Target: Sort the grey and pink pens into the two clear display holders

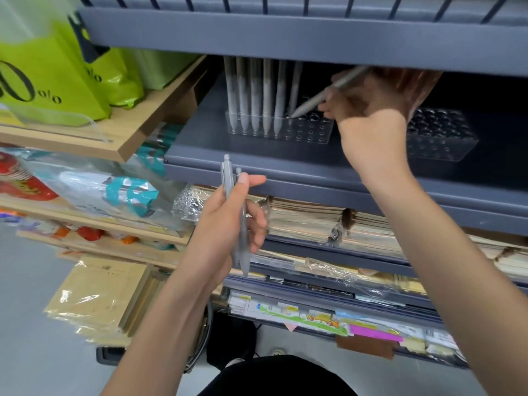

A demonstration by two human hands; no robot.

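Head view. Clerk: Entry one, holders?

Checker: One left holder (311, 132), clear, punched with round holes, on the grey shelf (243, 155), set back from its front edge. One right holder (445, 138), same kind, further toward the shelf's right end, apart from the first; its left end is hidden behind the right hand (371, 115).

Clerk: Stock in the first?

Checker: A row of standing pens (254, 95), grey, upright, tips down, filling the holes at its left end.

Clerk: Entry two, that raised hand?

Checker: It sits just under the upper shelf (285, 38), fingers curled round one tilted pen (314, 102), grey, tip down at the top of the left holder, just beside the last upright one. Whether the tip sits in a hole, cannot tell.

Clerk: Entry three?

Checker: One left hand (217, 224), out in front of the grey shelf's front edge and below it, gripping two spare pens (227, 175), grey, side by side, clicker ends up.

Clerk: Sundries?

Checker: Several green bags (48, 75) on a wooden shelf (137, 138) at left; stacked notebooks (303, 221) on the level beneath the grey shelf.
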